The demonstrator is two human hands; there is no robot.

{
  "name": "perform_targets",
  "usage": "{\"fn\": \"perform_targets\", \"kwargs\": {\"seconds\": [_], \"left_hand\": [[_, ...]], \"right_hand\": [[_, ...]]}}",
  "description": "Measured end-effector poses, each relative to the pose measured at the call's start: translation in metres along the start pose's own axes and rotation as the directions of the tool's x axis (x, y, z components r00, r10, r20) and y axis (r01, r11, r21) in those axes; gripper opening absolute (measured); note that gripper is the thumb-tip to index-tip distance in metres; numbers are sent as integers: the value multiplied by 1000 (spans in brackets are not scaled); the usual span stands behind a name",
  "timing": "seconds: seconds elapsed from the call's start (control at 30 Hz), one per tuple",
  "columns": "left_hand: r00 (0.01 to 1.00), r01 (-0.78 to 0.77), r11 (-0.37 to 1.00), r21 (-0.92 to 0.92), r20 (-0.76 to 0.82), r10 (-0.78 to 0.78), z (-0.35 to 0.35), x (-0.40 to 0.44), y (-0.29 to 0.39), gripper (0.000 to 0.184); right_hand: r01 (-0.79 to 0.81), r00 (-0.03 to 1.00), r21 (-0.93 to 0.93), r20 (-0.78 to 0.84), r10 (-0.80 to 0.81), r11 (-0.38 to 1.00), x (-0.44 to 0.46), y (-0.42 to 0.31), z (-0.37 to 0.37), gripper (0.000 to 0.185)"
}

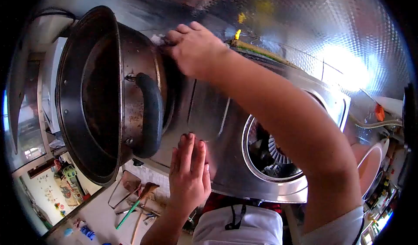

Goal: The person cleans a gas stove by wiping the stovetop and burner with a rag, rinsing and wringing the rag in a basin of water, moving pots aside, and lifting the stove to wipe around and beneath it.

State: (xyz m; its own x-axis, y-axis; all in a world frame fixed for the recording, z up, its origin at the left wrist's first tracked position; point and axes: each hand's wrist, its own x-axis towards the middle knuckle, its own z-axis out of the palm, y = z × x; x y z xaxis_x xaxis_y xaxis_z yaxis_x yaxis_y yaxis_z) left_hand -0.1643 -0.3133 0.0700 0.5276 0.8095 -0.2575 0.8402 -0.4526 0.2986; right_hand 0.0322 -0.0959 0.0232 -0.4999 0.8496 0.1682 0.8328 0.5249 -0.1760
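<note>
My left hand [190, 177] lies flat with its fingers stretched out, over the front part of the steel stove top [209, 110]. Nothing shows in it. Farther back, my right hand [196, 49] reaches across the stove to the side of a large dark pan [102, 101], its fingers curled. A small whitish crumpled piece [157, 39] shows at its fingertips; what it is I cannot make out. The pan has a thick black side handle [149, 114] facing my hands, and worn, stained metal sides. Part of the stove behind the pan is hidden.
An open burner [274, 149] sits to the right, partly under my right forearm. Shiny patterned metal sheeting [300, 27] backs the stove. A pink basin [369, 166] is at the far right. Tools, one with a green handle [128, 214], lie on the floor at lower left.
</note>
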Motion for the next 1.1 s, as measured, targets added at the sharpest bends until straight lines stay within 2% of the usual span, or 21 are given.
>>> {"fn": "perform_targets", "kwargs": {"seconds": [0.03,0.07,0.17,0.27,0.33,0.43,0.47,0.53,0.6,0.7,0.73,0.8,0.87,0.9,0.97,1.1], "left_hand": [[1000,-7,1000,-3,-6,7,0,2,-1,63],[1000,-13,1000,5,-11,13,1,1,-2,62],[999,-25,1000,-4,-22,25,1,0,-3,62],[1000,-9,999,-42,-25,8,1,1,-5,63],[1000,-5,999,-36,-26,4,0,2,-2,63],[1000,2,1000,-6,-12,-2,-1,1,-1,63],[1000,2,1000,4,2,-2,-3,1,0,63],[1000,-3,1000,-3,-2,3,-3,5,-3,62],[1000,11,999,-42,2,-11,-5,4,-2,61],[998,-23,996,-81,-54,18,1,3,-5,59],[998,-19,995,-100,-54,13,0,3,-4,59],[999,1,997,-72,-34,-4,-3,3,-2,59],[1000,9,999,-42,-18,-10,-3,3,1,59],[1000,9,1000,-28,-8,-10,-4,4,1,59],[1000,4,1000,-13,16,-4,-6,-1,1,59],[999,-33,999,-37,-31,32,0,0,-5,59]], "right_hand": [[0,1000,-13,-29,0,1000,-11,5,-3,39],[-8,1000,-67,14,9,998,-32,10,-9,40],[-19,984,-26,-176,14,999,-83,25,-15,41],[-26,999,-57,-25,24,998,-52,12,-10,37],[9,997,-13,82,-8,1000,-5,0,-6,32],[13,1000,53,13,-14,999,26,-9,-4,28],[21,993,31,115,-24,999,12,-1,-6,34],[-23,999,-36,40,25,999,-35,11,-5,44],[-39,996,-95,-81,31,995,-86,19,-21,45],[-31,996,-260,-94,7,965,-105,15,-30,50],[-25,993,-268,-117,-7,963,-96,12,-23,41],[-34,999,-88,-21,33,996,-59,3,-6,49],[-48,997,-26,66,50,998,-15,-16,-4,36],[-55,993,16,103,53,998,0,-22,-4,37],[-68,995,-47,-81,64,997,-20,-25,7,42],[-195,973,-74,-142,184,978,-114,-8,-29,49]]}}
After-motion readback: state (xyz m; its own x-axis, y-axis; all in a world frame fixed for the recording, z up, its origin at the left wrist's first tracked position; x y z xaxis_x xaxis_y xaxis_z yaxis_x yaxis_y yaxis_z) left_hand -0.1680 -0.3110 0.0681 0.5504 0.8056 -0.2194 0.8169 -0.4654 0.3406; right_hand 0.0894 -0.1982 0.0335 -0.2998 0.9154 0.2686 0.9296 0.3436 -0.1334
